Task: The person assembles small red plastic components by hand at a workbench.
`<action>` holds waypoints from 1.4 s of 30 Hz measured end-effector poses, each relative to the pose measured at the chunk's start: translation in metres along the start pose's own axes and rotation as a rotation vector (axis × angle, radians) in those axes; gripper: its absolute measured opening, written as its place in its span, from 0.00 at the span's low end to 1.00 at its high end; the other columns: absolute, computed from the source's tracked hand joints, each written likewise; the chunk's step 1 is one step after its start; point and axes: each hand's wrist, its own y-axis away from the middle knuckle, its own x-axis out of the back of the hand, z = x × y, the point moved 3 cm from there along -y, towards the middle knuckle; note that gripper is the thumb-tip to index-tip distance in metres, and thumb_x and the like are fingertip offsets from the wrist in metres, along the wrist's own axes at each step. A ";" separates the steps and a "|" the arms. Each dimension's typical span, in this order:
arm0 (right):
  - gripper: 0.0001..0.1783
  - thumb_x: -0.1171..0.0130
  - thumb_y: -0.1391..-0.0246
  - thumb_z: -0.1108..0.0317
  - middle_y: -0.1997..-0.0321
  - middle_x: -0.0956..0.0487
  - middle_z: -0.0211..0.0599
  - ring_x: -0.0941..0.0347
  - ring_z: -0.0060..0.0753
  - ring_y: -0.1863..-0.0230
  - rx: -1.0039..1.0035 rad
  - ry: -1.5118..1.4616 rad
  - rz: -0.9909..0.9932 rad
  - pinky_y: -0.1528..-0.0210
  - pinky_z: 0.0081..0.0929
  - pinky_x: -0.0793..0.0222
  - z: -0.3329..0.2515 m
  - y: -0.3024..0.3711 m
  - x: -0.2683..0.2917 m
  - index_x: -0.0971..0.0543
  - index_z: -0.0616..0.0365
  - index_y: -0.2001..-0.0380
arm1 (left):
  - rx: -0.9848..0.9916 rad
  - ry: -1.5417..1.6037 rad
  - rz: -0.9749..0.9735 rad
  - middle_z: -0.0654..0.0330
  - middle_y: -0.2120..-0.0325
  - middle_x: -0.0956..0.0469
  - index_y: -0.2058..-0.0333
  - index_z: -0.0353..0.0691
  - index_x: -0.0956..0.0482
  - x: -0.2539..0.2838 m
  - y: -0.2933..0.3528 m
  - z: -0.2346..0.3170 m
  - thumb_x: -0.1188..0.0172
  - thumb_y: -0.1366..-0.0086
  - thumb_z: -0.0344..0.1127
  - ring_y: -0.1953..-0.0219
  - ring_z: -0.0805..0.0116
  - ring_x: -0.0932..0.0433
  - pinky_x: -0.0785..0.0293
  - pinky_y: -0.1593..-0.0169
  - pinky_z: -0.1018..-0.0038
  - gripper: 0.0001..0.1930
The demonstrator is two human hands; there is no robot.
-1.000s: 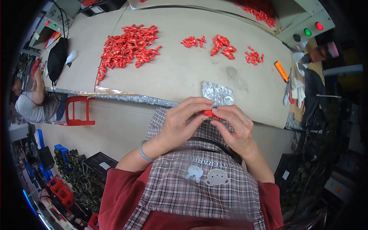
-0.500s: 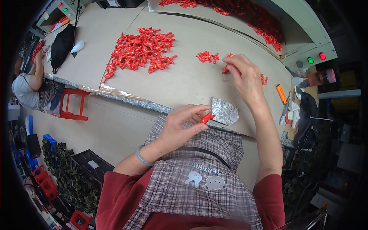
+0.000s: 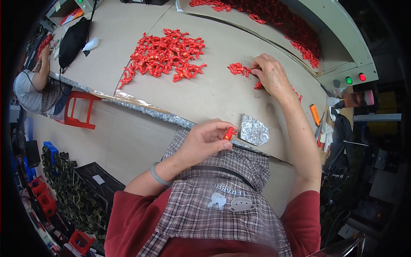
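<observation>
My left hand [image 3: 204, 142] is close to my chest and pinches a small red plastic piece [image 3: 229, 133] between thumb and fingers. My right hand [image 3: 270, 75] is stretched out over the table, its fingers down on a small cluster of red pieces [image 3: 239, 69]; whether it grips one I cannot tell. A big heap of the same red pieces [image 3: 165, 53] lies farther left on the beige tabletop [image 3: 205, 96]. A silvery foil pouch [image 3: 253, 129] lies at the table's near edge, just right of my left hand.
More red pieces fill a trough [image 3: 282, 21] at the back right. A control box with a green and a red button [image 3: 354, 79] stands at the right. An orange tool [image 3: 315, 114] lies near the right edge. Another person [image 3: 36, 85] sits at the left by a red stool [image 3: 77, 109] and black bag [image 3: 72, 40].
My hands were together at my chest a second ago. The right hand then left and reached out to the small cluster of red pieces, where it now rests; the left hand keeps its piece.
</observation>
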 end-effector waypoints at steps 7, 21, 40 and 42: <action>0.05 0.39 0.44 0.74 0.66 0.20 0.33 0.25 0.22 0.65 -0.303 -0.561 -0.062 0.63 0.21 0.31 -0.018 0.040 0.026 0.21 0.62 0.64 | 0.059 0.162 0.032 0.53 0.52 0.27 0.53 0.36 0.31 -0.004 0.000 -0.003 0.38 0.36 0.23 0.62 0.69 0.19 0.21 0.61 0.78 0.15; 0.09 0.40 0.41 0.77 0.62 0.19 0.33 0.25 0.19 0.63 -0.399 -1.336 0.118 0.57 0.19 0.28 -0.043 0.162 0.030 0.20 0.65 0.57 | 0.172 -0.037 0.020 0.68 0.66 0.28 0.57 0.36 0.24 -0.026 -0.006 -0.006 0.36 0.38 0.24 0.67 0.80 0.24 0.26 0.63 0.84 0.11; 0.07 0.39 0.48 0.82 0.64 0.21 0.36 0.23 0.25 0.67 -0.353 -0.607 0.285 0.64 0.21 0.26 -0.040 0.204 0.017 0.18 0.62 0.65 | 0.211 -0.095 -0.071 0.61 0.61 0.20 0.48 0.34 0.24 -0.033 -0.002 -0.015 0.44 0.30 0.31 0.60 0.73 0.19 0.24 0.57 0.79 0.14; 0.07 0.39 0.48 0.82 0.64 0.22 0.36 0.23 0.27 0.67 -0.328 -0.570 0.280 0.65 0.22 0.25 -0.041 0.203 0.017 0.18 0.62 0.65 | 0.239 -0.079 -0.068 0.61 0.62 0.20 0.49 0.34 0.24 -0.032 -0.002 -0.016 0.41 0.32 0.30 0.62 0.73 0.19 0.24 0.58 0.79 0.14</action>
